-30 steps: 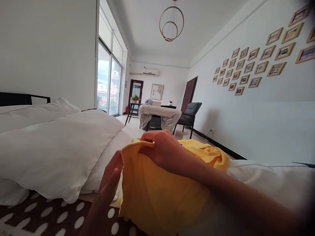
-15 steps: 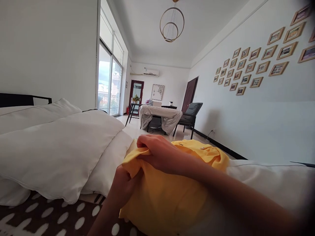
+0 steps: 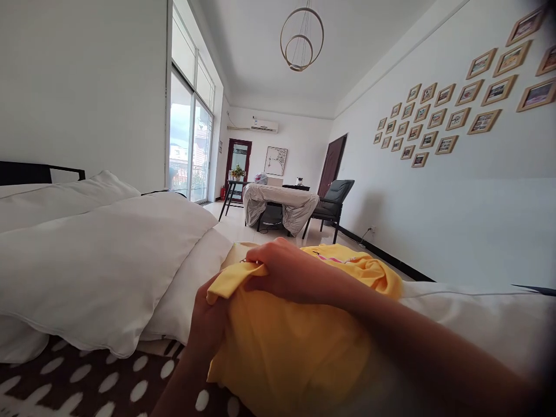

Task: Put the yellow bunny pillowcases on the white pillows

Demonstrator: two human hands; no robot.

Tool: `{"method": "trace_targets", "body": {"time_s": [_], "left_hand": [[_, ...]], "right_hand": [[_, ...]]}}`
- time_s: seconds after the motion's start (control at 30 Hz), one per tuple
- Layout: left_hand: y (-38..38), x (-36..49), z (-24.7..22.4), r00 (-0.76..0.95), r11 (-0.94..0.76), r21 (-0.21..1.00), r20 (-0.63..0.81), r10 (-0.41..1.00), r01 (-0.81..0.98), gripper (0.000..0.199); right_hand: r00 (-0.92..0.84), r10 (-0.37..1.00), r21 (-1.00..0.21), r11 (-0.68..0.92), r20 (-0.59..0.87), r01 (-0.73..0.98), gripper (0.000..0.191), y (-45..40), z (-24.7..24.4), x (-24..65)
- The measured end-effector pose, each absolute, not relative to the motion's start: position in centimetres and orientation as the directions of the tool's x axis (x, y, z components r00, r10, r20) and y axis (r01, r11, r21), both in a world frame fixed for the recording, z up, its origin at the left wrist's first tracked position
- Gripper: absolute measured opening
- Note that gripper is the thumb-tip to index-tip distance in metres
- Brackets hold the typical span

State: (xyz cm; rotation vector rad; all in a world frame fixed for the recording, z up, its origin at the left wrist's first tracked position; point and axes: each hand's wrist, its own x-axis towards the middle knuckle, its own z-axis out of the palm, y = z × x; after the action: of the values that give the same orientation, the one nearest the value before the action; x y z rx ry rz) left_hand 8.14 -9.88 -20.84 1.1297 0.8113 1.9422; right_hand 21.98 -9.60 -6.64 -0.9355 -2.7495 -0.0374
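A yellow garment of soft cloth lies bunched in front of me, and a small pink and dark print shows on its far part. My right hand reaches across from the right and pinches a folded edge of it between thumb and fingers. Lower and to the left, my left hand grips the same edge, its fingers partly hidden by the cloth. A short flap of the folded edge spans the two hands. The right forearm covers part of the garment.
White pillows are piled on the left. Beneath them is a brown cover with white spots. White bedding extends to the right. Farther off stand a cloth-covered table and a dark chair.
My left hand has shifted slightly left and up along the garment's edge, and the folded flap now shows more plainly between the hands. The right hand keeps its pinch. The view has shifted slightly.
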Motion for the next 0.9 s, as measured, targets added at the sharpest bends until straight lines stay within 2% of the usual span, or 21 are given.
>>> {"method": "trace_targets", "body": {"time_s": [0.1,0.2,0.3,0.47,0.6,0.7,0.9], "left_hand": [[-10.8,8.5,-20.2,-0.416,-0.578,0.788,0.461,0.784,-0.215,0.018],[-11.5,8.8,-19.2,-0.483,-0.617,0.773,0.488,0.727,-0.147,0.015],[-12.1,8.9,-18.6,-0.511,-0.623,0.779,0.511,0.691,-0.064,0.014],[-13.6,8.5,-18.0,-0.504,-0.626,0.758,0.620,0.601,0.185,0.016],[-13.9,8.5,-18.2,-0.549,-0.665,0.714,0.653,0.522,0.218,0.012],[-12.5,8.3,-19.2,-0.519,-0.651,0.723,0.657,0.547,0.229,0.011],[-9.0,6.6,-21.2,-0.238,-0.579,0.800,0.600,0.764,0.157,0.020]], "right_hand": [[-0.754,0.608,-0.147,0.793,0.247,0.591,0.021,-9.8,-6.2,22.3],[-0.746,0.597,-0.220,0.802,0.293,0.556,0.020,-9.8,-5.9,22.8],[-0.756,0.549,-0.223,0.836,0.357,0.502,0.016,-9.9,-6.2,22.9],[-0.751,0.518,-0.194,0.854,0.408,0.484,0.006,-10.4,-7.7,21.7],[-0.755,0.486,-0.162,0.870,0.441,0.465,0.011,-10.3,-8.3,21.1],[-0.747,0.503,-0.181,0.861,0.434,0.475,0.012,-9.9,-8.2,21.0],[-0.655,0.604,-0.256,0.793,0.455,0.553,0.015,-8.8,-7.9,20.8]]}}
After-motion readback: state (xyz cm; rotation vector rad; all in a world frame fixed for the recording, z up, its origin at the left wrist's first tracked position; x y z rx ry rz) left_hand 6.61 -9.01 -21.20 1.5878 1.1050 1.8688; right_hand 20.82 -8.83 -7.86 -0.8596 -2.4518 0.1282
